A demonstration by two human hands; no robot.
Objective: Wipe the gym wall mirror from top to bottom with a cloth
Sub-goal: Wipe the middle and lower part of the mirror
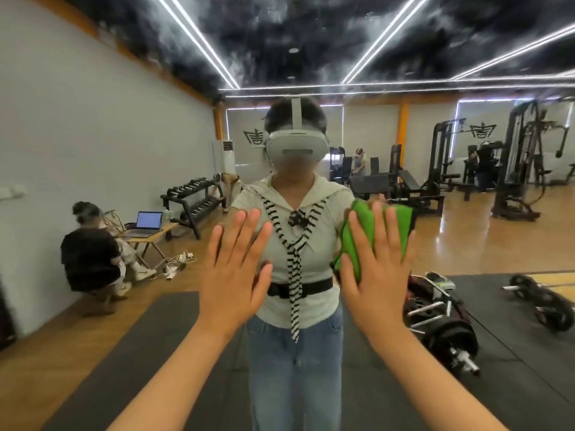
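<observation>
Green cloth [404, 222] lay flat under the right hand [379, 275], whose straight fingers pressed it on the mirror [311, 57] at chest height. The left hand [231, 275] rested open on the glass beside it. The next stroke probably ran straight downward.

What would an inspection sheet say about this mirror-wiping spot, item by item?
Surface: mirror fills the view and reflects the gym; smears cannot be judged.
Job's things: green cloth pressed against the glass.
Clutter: barbell and plates reflected low on the right.
Grippers: left hand flat on bare glass; right hand flat over the cloth; fingers straight.
Cables: tangle of cables reflected low on the left, near a laptop.
Surroundings: dumbbell rack, weight machines, crouching person, all reflections.
</observation>
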